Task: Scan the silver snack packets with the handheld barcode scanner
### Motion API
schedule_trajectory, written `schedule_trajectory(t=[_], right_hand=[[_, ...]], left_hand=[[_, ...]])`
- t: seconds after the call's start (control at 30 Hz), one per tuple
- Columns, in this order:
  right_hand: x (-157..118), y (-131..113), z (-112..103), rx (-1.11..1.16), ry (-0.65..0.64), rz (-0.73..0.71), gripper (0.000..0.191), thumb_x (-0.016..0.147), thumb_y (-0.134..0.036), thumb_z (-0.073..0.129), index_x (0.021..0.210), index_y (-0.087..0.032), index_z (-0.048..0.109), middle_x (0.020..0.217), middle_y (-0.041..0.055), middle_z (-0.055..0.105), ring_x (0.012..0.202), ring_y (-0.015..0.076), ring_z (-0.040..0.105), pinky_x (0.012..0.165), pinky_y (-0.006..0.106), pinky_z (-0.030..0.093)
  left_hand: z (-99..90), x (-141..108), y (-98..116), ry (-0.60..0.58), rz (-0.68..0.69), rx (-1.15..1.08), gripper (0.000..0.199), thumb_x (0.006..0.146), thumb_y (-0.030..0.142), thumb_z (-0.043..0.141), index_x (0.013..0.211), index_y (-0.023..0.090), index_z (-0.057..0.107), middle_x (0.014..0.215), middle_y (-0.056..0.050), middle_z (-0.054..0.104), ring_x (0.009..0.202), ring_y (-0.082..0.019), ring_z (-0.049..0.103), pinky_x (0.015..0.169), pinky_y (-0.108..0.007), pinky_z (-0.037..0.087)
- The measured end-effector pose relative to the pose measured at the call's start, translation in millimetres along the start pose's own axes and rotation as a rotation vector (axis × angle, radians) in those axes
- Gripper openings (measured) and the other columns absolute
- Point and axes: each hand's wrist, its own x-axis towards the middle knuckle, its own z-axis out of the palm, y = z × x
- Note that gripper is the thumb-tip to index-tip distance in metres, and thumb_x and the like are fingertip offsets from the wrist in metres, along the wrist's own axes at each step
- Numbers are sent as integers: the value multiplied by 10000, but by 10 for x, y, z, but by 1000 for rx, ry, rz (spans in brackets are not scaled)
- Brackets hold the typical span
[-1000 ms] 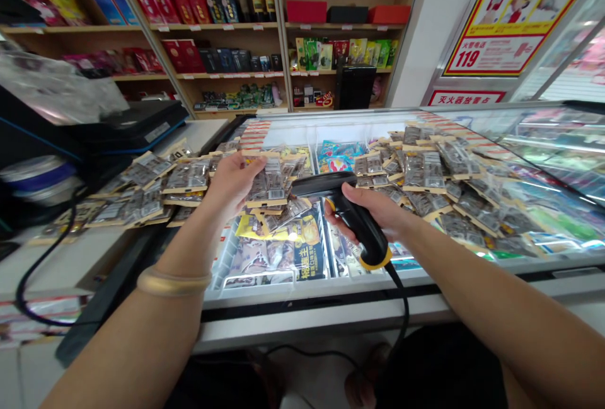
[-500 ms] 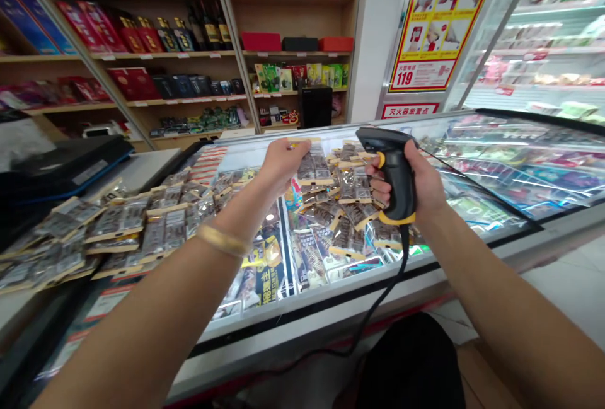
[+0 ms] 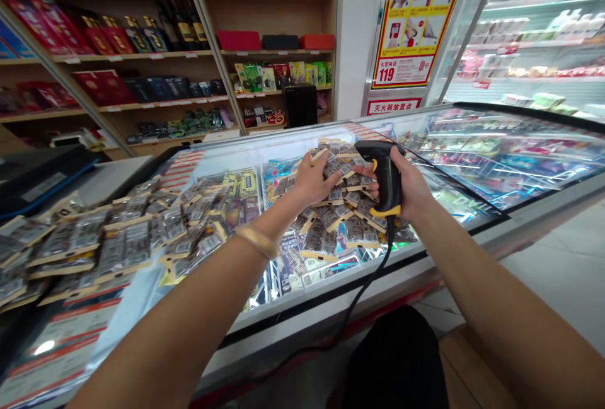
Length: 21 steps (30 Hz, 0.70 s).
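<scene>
My left hand [image 3: 316, 179], with a gold bangle [image 3: 258, 240] on the wrist, rests on a pile of small clear-and-tan packets [image 3: 333, 212] on the freezer's glass top. Its fingers are spread over the packets. My right hand [image 3: 409, 187] is wrapped round the handle of a black and yellow barcode scanner [image 3: 388, 179]. The scanner's head is over the right side of the pile, pointing left, and its cable hangs down in front. A second heap of similar packets [image 3: 127, 239] lies to the left.
The long chest freezer [image 3: 293, 305] has a raised dark rim. A black cord [image 3: 439, 172] crosses its glass on the right. Shelves [image 3: 278, 53] of boxes stand behind, and a black device [image 3: 47, 176] sits at the far left.
My left hand has let go of the packet it held and moved right and down onto the pile, fingers spreading. The view has shifted right; the scanner is still in my right hand.
</scene>
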Motion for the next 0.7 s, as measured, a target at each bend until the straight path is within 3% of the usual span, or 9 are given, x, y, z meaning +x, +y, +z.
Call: schedule_trajectory(t=[0.17,0.3,0.4,0.5,0.6,0.7], right_hand=[[-37,-50,70,4,22,2,461,927,-590,479,828,-167,632,895,106,737,435,86,497,381,223,459],[-78,-67,167,-42,17,-34,496,889,-634,517,785,-165,638,929,112,737,432,72,496,382,212,453],[-110,-42,335,-56,-16,-65,498,896,-634,504,809,-165,649,952,118,738,439,74,503,381,209,450],[-123,59,618,-68,-93,-34,492,913,-620,485,820,-165,646,926,118,738,439,77,508,377,204,443],[-103,264,981,-87,-171,54,486,927,-608,471,830,-161,634,893,111,739,424,76,507,377,206,444],[-61,546,1351,-128,-245,153,482,935,-599,464,835,-155,625,864,112,739,411,81,511,371,213,445]], left_hand=[[-110,-73,27,30,15,-30,770,886,576,535,1538,234,310,1655,-171,133,1533,-370,30,1214,-511,164],[-233,-228,-130,94,24,-66,720,899,562,518,1522,252,332,1635,-175,181,1533,-363,72,1196,-539,206],[-413,-377,-427,195,9,-80,684,897,552,518,1487,231,388,1597,-181,246,1510,-355,186,1180,-520,269],[-693,-557,-842,337,-27,-25,630,885,516,532,1420,188,473,1474,-186,426,1429,-316,353,1171,-487,304],[-1024,-781,-1297,489,-90,50,547,866,472,545,1327,178,562,1326,-154,578,1311,-284,478,1138,-462,357],[-1321,-1044,-1693,546,-210,149,459,867,412,512,1236,165,628,1261,-130,647,1227,-277,550,1095,-438,402]])
